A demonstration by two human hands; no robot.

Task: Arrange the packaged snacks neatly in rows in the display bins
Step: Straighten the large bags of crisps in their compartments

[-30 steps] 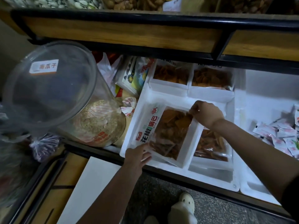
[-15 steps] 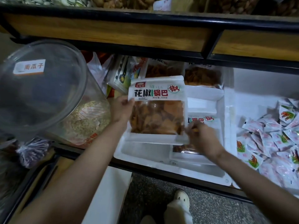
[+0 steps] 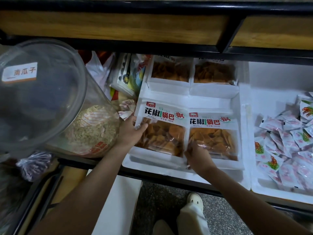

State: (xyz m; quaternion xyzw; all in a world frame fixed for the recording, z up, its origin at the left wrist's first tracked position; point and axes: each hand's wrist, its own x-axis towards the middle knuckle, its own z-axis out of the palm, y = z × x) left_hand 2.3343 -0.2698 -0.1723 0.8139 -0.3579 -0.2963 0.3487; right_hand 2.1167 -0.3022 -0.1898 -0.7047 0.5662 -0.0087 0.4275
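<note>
One clear tub (image 3: 42, 92), part full of pale seeds, lies tilted at far left, outside the bins. Beside it the left hand (image 3: 130, 131) grips the left edge of the crisp packet (image 3: 162, 133), thumb on top. Half a second ago that packet was held up above the white foam bin (image 3: 243, 133); now it lies flat in the front-left spot, label up, touching its neighbour packet (image 3: 213, 134). The right hand (image 3: 198, 156) rests at the seam between the two, its fingers tucked out of sight, so I cannot tell what they hold. By my reading the front row now matches the back-row packets (image 3: 171, 70), and only letting go remains. Further right, a second foam bin (image 3: 271, 192) holds loose small sachets (image 3: 288, 141), unsorted.
</note>
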